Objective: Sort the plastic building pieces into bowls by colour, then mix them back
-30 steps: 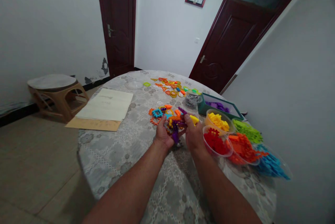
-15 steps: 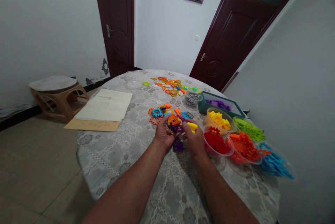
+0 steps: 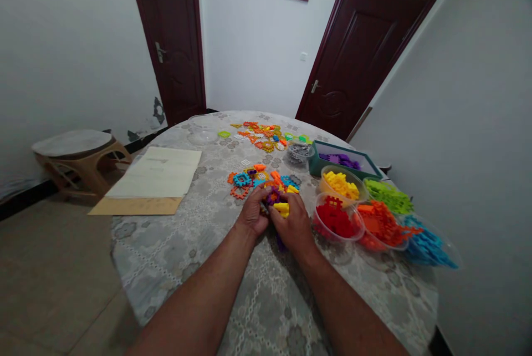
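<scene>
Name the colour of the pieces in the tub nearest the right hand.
The pieces are red, clearest in the head view.

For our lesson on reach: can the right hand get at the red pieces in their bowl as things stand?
Probably yes: the red pieces lie in an uncovered bowl just beside the right hand, with nothing seen between. But that hand seems busy holding yellow pieces.

Bowls Hem In the Right

Bare, cloth-covered tabletop [image 3: 208, 228] opens a wide lane between the left fingers [image 3: 258, 194] and the paper sheets [image 3: 160, 170]. Loose colored pieces [image 3: 241, 179] block the way just ahead; a red-filled bowl [image 3: 322, 233] stands near the right fingers [image 3: 277, 219], with a yellow-filled bowl [image 3: 325, 190] and green box [image 3: 316, 166] beyond it.
</scene>
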### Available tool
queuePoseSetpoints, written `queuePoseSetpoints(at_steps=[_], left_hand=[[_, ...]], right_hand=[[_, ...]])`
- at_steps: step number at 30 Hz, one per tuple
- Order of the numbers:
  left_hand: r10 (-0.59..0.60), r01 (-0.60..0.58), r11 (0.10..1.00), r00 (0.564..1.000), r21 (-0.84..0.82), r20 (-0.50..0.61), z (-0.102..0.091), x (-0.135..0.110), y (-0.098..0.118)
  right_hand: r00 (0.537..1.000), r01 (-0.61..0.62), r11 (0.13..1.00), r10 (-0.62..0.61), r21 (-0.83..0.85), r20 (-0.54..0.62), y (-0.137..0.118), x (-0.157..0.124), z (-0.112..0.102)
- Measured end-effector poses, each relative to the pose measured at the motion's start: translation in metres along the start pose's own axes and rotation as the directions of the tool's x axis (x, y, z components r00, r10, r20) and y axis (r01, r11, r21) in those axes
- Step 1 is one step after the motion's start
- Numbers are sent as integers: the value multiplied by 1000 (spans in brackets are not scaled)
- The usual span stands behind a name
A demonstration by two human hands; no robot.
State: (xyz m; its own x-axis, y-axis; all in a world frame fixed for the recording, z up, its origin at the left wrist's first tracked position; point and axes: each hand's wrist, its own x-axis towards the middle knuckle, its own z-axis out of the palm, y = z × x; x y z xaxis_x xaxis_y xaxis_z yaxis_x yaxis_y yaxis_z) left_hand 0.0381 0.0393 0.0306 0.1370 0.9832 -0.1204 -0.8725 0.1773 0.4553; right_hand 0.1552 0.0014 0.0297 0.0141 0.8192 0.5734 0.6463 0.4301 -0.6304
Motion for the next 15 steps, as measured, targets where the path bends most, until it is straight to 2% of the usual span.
queuePoseSetpoints(at_steps=[4,11,15], left_hand=[[22,-21,999,999,36,-25,0,0,2],[-40,26,986,996,165,83,-3,-1,5],[-2,-1,994,1000,107,24,-4,3,7]], right_hand=[[999,41,999,-41,4,30,6,-1,1],[999,26,998,-24,-66,31,10,-2,2],[999,14,999,-13,-35,49,6,0,2]])
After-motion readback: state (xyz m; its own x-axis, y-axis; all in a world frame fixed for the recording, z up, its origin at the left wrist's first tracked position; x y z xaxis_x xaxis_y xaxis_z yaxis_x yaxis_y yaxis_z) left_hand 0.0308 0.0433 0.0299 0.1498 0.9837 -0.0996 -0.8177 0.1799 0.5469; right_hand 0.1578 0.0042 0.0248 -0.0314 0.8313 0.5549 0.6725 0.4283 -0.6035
